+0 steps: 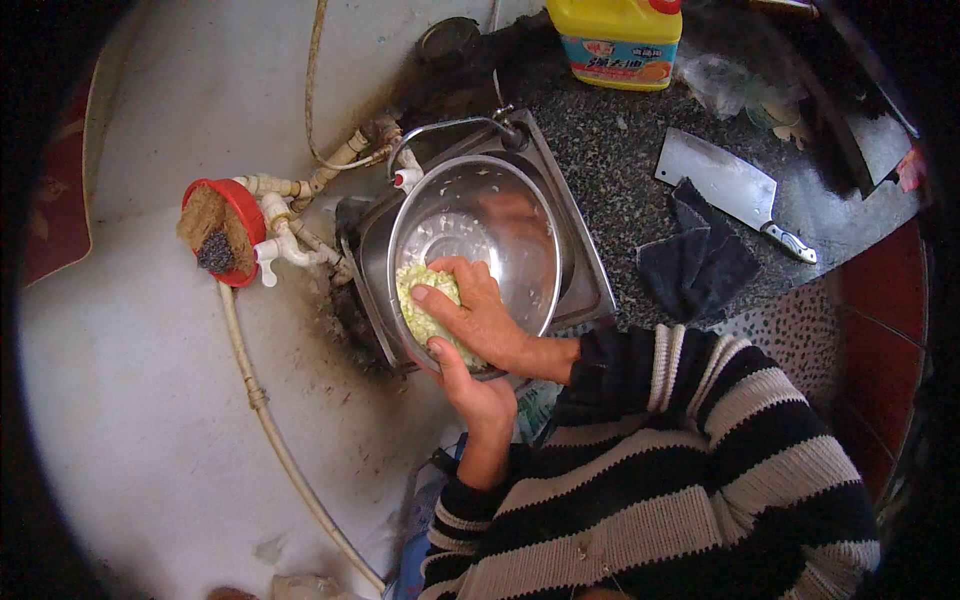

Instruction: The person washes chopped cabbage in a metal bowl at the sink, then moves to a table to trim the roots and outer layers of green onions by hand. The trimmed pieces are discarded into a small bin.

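Observation:
A stainless steel bowl (517, 187) rests tilted over the sink (581, 262). Pale green chopped vegetable (420, 281) is heaped against its lower left wall, with small bits stuck to the metal elsewhere. My right hand (472, 315) reaches inside the bowl, its palm and fingers pressed on the heap, thumb on top. From outside, my left hand (476, 394) grips the bowl's lower left rim, thumb over the edge; its fingers are mostly hidden beneath the bowl.
On the granite counter (615, 150) lie a cleaver (720, 176) and a dark cloth (694, 262). A yellow jug (619, 37) stands behind. The curved faucet (450, 127) arches beside the bowl. Left are pipes with a valve (285, 247) and a red container (251, 206) of scrubbers.

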Demonstrator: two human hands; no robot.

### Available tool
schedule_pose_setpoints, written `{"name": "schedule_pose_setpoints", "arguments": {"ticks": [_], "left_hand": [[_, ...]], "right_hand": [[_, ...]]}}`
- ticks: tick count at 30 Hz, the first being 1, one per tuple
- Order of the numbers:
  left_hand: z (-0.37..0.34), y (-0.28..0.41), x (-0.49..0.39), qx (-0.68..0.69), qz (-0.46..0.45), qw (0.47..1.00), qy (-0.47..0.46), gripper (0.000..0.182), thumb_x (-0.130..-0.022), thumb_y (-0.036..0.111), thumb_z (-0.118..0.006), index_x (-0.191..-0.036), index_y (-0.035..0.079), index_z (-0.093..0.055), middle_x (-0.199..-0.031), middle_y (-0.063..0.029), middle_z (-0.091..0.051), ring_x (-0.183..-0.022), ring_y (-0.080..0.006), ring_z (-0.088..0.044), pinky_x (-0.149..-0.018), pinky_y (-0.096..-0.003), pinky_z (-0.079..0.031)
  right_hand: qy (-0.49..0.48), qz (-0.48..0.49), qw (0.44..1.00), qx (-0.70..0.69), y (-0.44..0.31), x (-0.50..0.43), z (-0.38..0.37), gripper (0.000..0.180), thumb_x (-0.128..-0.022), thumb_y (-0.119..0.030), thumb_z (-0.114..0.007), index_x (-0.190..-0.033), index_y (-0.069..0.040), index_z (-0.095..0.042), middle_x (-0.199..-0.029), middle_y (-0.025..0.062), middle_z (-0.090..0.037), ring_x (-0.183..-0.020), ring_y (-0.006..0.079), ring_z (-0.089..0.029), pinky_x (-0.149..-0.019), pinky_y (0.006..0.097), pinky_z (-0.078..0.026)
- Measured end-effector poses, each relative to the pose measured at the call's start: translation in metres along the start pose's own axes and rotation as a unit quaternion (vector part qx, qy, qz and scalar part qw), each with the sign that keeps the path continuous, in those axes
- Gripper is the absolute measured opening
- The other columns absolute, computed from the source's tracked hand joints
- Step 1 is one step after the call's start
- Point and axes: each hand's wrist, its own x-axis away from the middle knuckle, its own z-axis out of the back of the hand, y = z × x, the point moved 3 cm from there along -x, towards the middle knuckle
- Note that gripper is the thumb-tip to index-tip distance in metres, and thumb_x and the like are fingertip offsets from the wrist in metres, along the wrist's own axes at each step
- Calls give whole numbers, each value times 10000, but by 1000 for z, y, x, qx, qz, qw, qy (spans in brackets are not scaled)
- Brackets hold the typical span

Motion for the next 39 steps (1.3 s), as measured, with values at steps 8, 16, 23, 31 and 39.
{"name": "schedule_pose_setpoints", "arguments": {"ticks": [8,16,23,31,39], "left_hand": [[-19,18,4,-124,-43,991,20,756,-945,444,-516,-1496,99,-130,-1503,-161,-211,-1361,-309,-289,-1115,-434,-251],[-28,16,2,-157,-21,987,10,795,-930,445,-560,-1498,95,-128,-1513,-152,-200,-1370,-309,-271,-1114,-431,-252],[-6,-5,-16,-23,40,998,-45,774,-939,479,-526,-1494,99,-144,-1508,-133,-220,-1362,-302,-297,-1113,-437,-260],[-4,-18,-13,-61,-1,998,-23,786,-932,473,-529,-1496,109,-122,-1507,-130,-197,-1364,-298,-284,-1116,-440,-251],[8,-20,-4,-45,22,999,-17,779,-931,422,-540,-1498,108,-108,-1507,-148,-193,-1365,-308,-274,-1112,-445,-252]], "right_hand": [[-28,1,997,-71,0,1,-3,471,-883,-444,-588,-1205,-109,-514,-1107,212,-466,-1076,359,-416,-949,427,-338],[-2,-66,992,-107,18,-4,-3,485,-887,-466,-566,-1220,-120,-503,-1118,225,-463,-1092,370,-419,-942,436,-354],[21,-48,999,14,6,-11,11,487,-900,-534,-528,-1197,-149,-517,-1078,219,-468,-1072,384,-445,-918,460,-373],[13,-101,995,-5,-3,-20,15,467,-929,-575,-431,-1131,-171,-548,-1035,218,-490,-999,397,-472,-880,508,-379],[-2,-43,999,-10,13,-15,3,398,-931,-497,-468,-1086,-140,-554,-1017,221,-492,-960,415,-479,-841,497,-390]]}}
